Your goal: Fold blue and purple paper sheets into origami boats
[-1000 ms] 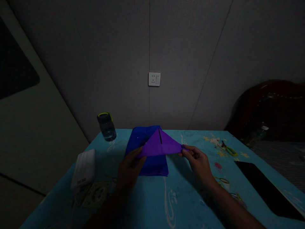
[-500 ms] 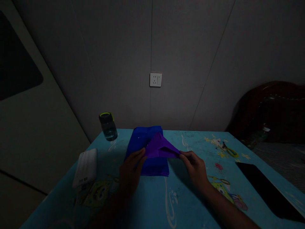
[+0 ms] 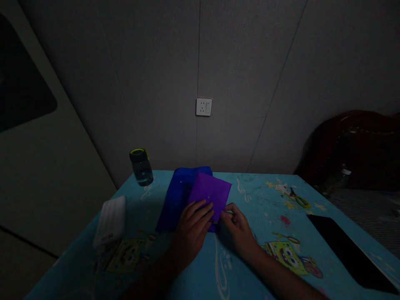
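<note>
A purple paper sheet (image 3: 211, 192) lies folded into a flat rectangle on top of a blue stack of paper (image 3: 176, 196) on a light blue table (image 3: 200, 266). My left hand (image 3: 191, 230) rests on the purple paper's near edge with fingers stretched flat. My right hand (image 3: 236, 227) is at the paper's near right corner, fingers curled and pinching its edge.
A small bottle with a yellow-green lid (image 3: 141, 166) stands at the table's back left. A white power bank (image 3: 110, 221) lies at the left. A black phone (image 3: 350, 250) lies at the right. A wall socket (image 3: 203, 107) is behind; dark furniture (image 3: 353, 146) stands at right.
The purple paper, held up as a triangle before, has been folded down flat onto the blue stack. Both hands moved closer together at its near edge.
</note>
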Demonstrator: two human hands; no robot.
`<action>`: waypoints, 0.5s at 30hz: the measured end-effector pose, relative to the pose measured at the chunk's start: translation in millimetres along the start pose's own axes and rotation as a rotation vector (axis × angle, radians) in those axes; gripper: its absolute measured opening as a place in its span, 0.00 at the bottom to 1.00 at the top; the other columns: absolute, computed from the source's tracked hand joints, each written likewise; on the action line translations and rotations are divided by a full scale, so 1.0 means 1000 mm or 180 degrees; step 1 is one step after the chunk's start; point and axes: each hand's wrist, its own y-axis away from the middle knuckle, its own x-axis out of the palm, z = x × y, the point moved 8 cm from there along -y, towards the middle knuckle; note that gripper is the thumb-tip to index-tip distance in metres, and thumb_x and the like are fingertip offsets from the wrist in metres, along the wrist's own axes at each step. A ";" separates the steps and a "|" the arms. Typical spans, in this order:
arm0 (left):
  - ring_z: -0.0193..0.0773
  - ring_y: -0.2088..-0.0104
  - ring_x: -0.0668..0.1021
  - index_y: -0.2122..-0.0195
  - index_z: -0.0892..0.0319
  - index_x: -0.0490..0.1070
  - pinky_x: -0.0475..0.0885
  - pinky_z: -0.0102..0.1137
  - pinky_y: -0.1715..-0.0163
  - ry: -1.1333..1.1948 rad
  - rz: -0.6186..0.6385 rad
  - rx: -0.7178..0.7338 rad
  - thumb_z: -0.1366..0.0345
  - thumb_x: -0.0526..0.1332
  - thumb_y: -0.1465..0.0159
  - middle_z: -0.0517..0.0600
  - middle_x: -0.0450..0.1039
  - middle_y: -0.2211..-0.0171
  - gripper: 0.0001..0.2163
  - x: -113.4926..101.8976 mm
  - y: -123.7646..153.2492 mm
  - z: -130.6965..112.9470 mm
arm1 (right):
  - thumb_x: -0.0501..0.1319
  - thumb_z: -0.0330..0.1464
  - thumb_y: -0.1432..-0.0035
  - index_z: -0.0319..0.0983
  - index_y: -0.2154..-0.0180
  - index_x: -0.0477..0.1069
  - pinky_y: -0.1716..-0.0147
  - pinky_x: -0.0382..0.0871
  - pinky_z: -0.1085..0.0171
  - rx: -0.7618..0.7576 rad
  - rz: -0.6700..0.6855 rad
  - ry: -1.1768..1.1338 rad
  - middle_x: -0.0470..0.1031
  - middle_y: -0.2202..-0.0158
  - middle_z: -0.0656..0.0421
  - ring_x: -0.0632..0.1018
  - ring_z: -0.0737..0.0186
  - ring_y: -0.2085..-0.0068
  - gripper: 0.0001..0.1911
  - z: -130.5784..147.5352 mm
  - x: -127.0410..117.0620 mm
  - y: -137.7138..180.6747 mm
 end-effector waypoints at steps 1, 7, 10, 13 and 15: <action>0.44 0.41 0.70 0.47 0.59 0.69 0.66 0.46 0.42 -0.0009 -0.0053 -0.0081 0.74 0.56 0.34 0.54 0.75 0.47 0.15 -0.001 0.001 0.003 | 0.65 0.43 0.42 0.42 0.67 0.64 0.72 0.63 0.68 0.0043 0.0046 -0.0075 0.75 0.75 0.64 0.73 0.67 0.74 0.14 0.000 0.001 -0.001; 0.49 0.36 0.62 0.55 0.52 0.75 0.61 0.49 0.40 0.0200 -0.0624 -0.1296 0.71 0.59 0.35 0.53 0.59 0.37 0.10 -0.013 0.007 0.038 | 0.64 0.48 0.44 0.43 0.67 0.65 0.67 0.67 0.63 0.0187 0.0237 0.0064 0.76 0.73 0.61 0.76 0.62 0.70 0.17 0.000 0.006 0.001; 0.47 0.43 0.72 0.59 0.54 0.76 0.70 0.43 0.46 0.0908 -0.0591 -0.2025 0.65 0.61 0.37 0.54 0.66 0.42 0.07 -0.005 0.015 0.058 | 0.63 0.51 0.45 0.43 0.66 0.63 0.66 0.67 0.63 0.0349 0.0292 0.0303 0.73 0.76 0.63 0.74 0.61 0.72 0.19 -0.005 0.005 0.004; 0.42 0.58 0.80 0.64 0.56 0.77 0.76 0.36 0.59 0.1397 -0.0405 -0.2559 0.63 0.63 0.39 0.53 0.75 0.55 0.06 0.004 0.024 0.071 | 0.61 0.50 0.42 0.43 0.66 0.64 0.67 0.67 0.63 0.0380 0.0422 0.0529 0.71 0.76 0.64 0.73 0.63 0.72 0.18 -0.008 0.004 0.006; 0.39 0.63 0.80 0.66 0.56 0.78 0.76 0.34 0.63 0.1394 -0.0418 -0.2739 0.63 0.64 0.41 0.51 0.76 0.59 0.06 0.004 0.028 0.075 | 0.61 0.46 0.40 0.42 0.65 0.66 0.64 0.67 0.63 0.0184 0.0457 0.0878 0.73 0.72 0.62 0.75 0.62 0.68 0.15 -0.004 0.000 0.005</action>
